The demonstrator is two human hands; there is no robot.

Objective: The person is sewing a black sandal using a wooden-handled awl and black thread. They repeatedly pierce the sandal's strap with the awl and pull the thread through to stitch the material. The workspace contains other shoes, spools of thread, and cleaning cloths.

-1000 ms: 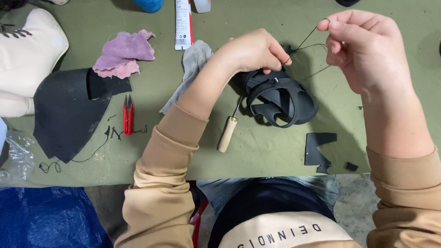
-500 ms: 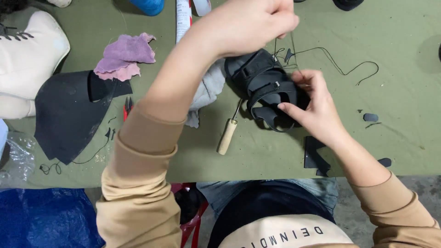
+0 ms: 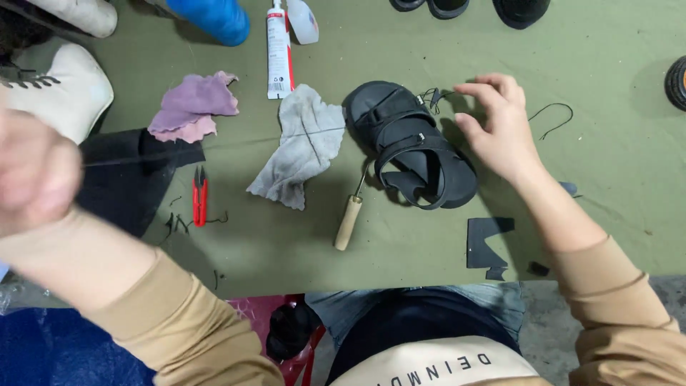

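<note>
A black strapped sandal point(image 3: 413, 143) lies on the green table point(image 3: 607, 86). My right hand point(image 3: 496, 121) rests against its right side, fingers curled near the thread end at the sandal's top. A taut dark thread point(image 3: 236, 143) runs from the sandal leftwards across the grey cloth point(image 3: 301, 143) to my left hand point(image 3: 32, 171), which is blurred, closed and pulled far out to the left.
A wooden-handled tool point(image 3: 349, 220) lies beside the sandal. Red snips point(image 3: 199, 194), a purple rag point(image 3: 193, 107), a glue tube point(image 3: 276, 46), a blue cylinder point(image 3: 211, 18), black material point(image 3: 128, 179), a white shoe point(image 3: 50, 86) and black scraps point(image 3: 486, 243) surround the work.
My left hand has swung from above the sandal far out to the left, drawing the thread taut. The right hand has shifted from the sandal's front to its right side.
</note>
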